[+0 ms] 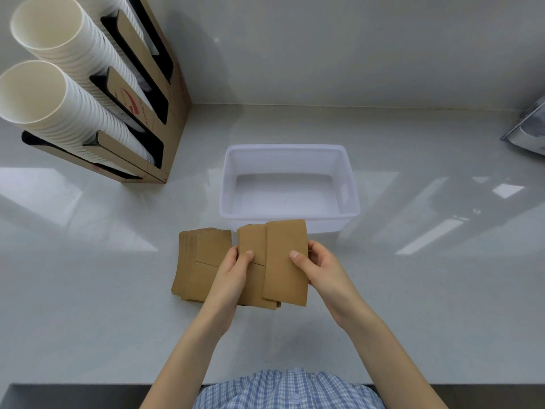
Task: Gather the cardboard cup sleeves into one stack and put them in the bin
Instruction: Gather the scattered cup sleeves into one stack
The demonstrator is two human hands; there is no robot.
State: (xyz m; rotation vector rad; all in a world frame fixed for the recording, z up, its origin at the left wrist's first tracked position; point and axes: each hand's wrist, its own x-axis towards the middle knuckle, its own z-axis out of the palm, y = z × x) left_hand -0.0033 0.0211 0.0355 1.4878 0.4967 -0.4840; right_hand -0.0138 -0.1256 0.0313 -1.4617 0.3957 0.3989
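Brown cardboard cup sleeves lie flat on the grey counter in front of a white plastic bin (352, 199), which holds nothing. One pile of sleeves (197, 261) rests at the left. My left hand (233, 270) grips a second bunch of sleeves (253, 243) with its thumb on top. My right hand (318, 267) holds a single sleeve (287, 261) from its right edge, overlapping the bunch in my left hand.
A cardboard dispenser (174, 119) with two long stacks of white paper cups (59, 93) stands at the back left. A silvery pouch (528, 128) lies at the far right edge. The counter's front edge runs near my checked shirt.
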